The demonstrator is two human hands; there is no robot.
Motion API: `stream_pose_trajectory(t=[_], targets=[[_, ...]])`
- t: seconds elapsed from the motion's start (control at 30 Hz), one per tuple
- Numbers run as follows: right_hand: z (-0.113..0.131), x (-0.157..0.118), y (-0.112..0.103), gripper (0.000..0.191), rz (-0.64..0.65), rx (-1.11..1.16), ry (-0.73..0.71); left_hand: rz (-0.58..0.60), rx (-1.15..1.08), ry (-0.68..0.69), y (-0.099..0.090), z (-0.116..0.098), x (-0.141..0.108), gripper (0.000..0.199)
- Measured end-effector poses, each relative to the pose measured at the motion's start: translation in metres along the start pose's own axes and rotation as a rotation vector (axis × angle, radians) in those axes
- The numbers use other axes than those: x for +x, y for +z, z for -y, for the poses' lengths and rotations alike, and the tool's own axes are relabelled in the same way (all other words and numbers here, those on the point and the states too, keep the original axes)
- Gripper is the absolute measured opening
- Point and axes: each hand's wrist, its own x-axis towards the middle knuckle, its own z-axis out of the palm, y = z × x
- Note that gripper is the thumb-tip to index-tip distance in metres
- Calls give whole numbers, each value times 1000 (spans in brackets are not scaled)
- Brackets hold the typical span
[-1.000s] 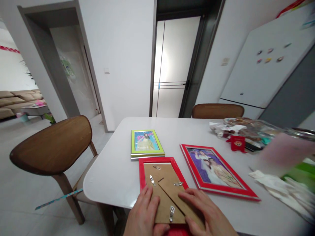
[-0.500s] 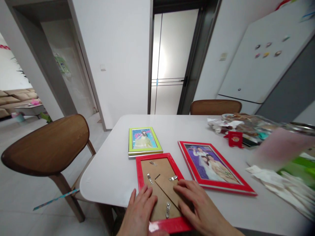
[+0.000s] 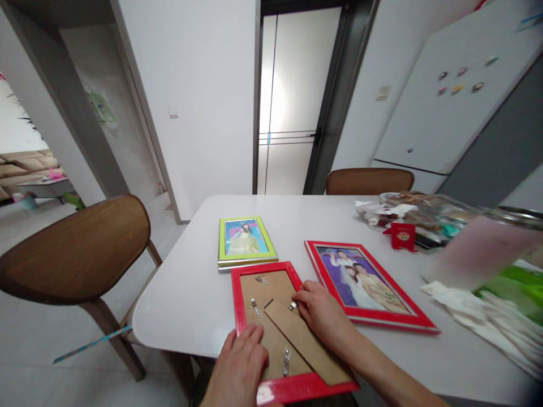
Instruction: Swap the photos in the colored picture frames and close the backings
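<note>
A red picture frame [image 3: 238, 302] lies face down at the table's near edge, its brown backing board [image 3: 275, 288] up, with several metal clips. My left hand [image 3: 241, 362] rests on the frame's lower left part, fingers spread a little over the rim and board. My right hand [image 3: 320, 311] is at the right side of the board, its fingers pinched at the right metal clip [image 3: 293, 306]. To the right, a red frame with a photo of people [image 3: 365, 282] lies face up. Behind on the left is a lime-green frame [image 3: 247, 237], also face up.
The white table [image 3: 186, 294] has a small red box [image 3: 403, 236], plastic packaging [image 3: 424, 206], a pinkish sheet [image 3: 479, 251] and white cloth [image 3: 479, 316] on its right. Wooden chairs stand at the left [image 3: 85, 249] and far side [image 3: 369, 181].
My right hand has moved up from the lower right of the board to the right clip, and its fingers have closed there. My left hand stays on the frame.
</note>
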Motion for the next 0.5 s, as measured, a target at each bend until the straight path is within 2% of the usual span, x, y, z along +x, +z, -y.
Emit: stream_pose_trajectory(t=[0.2,0.33,0.5], targets=[[-5,-9,-1,23,3,69,-84,-21,-22,-47,3,-2,-1,52],[-6,-14,-5,25,6,80,-91,-36,-32,-54,7,-2,-2,50],[20,-8,-9,25,-57,150,-122,-55,-53,-36,7,0,-4,51]])
